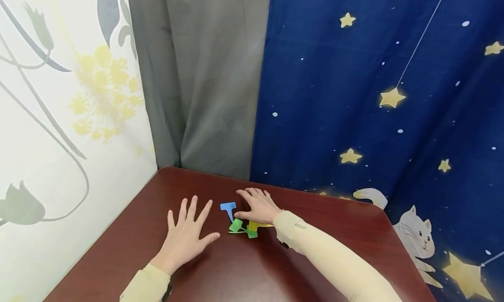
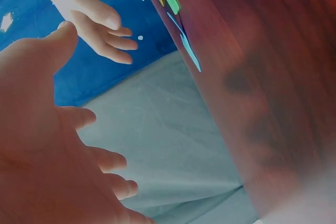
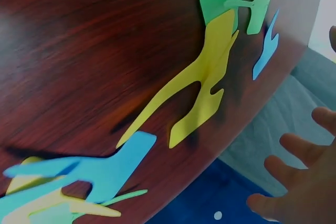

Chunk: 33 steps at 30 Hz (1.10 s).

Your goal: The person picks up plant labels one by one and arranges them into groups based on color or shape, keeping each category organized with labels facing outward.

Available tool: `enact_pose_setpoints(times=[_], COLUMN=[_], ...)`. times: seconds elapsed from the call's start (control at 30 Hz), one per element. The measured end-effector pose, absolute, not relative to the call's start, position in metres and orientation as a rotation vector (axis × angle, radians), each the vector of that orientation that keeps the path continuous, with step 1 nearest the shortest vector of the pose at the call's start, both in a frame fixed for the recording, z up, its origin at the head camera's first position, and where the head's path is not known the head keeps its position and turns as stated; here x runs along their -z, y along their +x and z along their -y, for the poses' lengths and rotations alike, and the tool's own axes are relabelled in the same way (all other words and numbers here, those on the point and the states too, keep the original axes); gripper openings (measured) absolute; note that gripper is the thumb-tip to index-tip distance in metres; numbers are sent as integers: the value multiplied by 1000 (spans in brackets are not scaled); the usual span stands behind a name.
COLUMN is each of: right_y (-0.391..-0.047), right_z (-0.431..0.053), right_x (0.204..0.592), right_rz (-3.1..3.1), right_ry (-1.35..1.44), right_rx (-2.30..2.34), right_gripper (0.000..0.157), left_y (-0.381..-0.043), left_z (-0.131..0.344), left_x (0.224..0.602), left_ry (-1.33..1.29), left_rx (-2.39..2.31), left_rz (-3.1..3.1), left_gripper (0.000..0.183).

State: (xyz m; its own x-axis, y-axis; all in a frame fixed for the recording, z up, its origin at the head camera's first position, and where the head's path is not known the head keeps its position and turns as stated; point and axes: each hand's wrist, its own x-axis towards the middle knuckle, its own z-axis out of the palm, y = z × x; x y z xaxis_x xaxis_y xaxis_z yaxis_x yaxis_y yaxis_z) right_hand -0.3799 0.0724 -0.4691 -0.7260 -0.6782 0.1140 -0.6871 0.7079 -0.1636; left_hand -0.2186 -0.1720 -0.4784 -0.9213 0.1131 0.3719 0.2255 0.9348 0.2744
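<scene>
My left hand (image 1: pixel 183 240) is held over the left side of the table with its fingers spread, holding nothing. My right hand (image 1: pixel 260 207) hovers above several T-shaped plastic plant labels, fingers loosely extended and apart from them, as the left wrist view also shows. A blue label (image 1: pixel 228 207) lies between the hands. Nearer to me are green labels (image 1: pixel 236 225) and a yellow label (image 1: pixel 253 226), partly covered in the head view by my right hand. In the right wrist view, yellow labels (image 3: pixel 197 85) overlap green ones, and another blue label (image 3: pixel 123 161) lies in a second cluster.
The dark red-brown table (image 1: pixel 220 271) has rounded back corners. A grey curtain (image 1: pixel 212 83) and a blue star-patterned curtain (image 1: pixel 315 96) hang behind its far edge. A white curtain with a plant print (image 1: pixel 51 118) borders the left side.
</scene>
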Motion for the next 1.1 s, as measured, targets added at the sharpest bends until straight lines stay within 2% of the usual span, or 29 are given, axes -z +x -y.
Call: enact_pose_setpoints(times=[0.63,1.1], right_y=[-422,-424], right_z=[-44,-37], right_x=[495,505], right_rz=[2984,2998], right_ry=[1161,1178], right_rx=[-259,-195], right_gripper=[87,87], left_y=[-195,-183], left_z=[190,193], left_x=[488,489], left_ry=[-212,-192], left_rx=[406,377], left_rz=[2727,2739], left_gripper=[91,90])
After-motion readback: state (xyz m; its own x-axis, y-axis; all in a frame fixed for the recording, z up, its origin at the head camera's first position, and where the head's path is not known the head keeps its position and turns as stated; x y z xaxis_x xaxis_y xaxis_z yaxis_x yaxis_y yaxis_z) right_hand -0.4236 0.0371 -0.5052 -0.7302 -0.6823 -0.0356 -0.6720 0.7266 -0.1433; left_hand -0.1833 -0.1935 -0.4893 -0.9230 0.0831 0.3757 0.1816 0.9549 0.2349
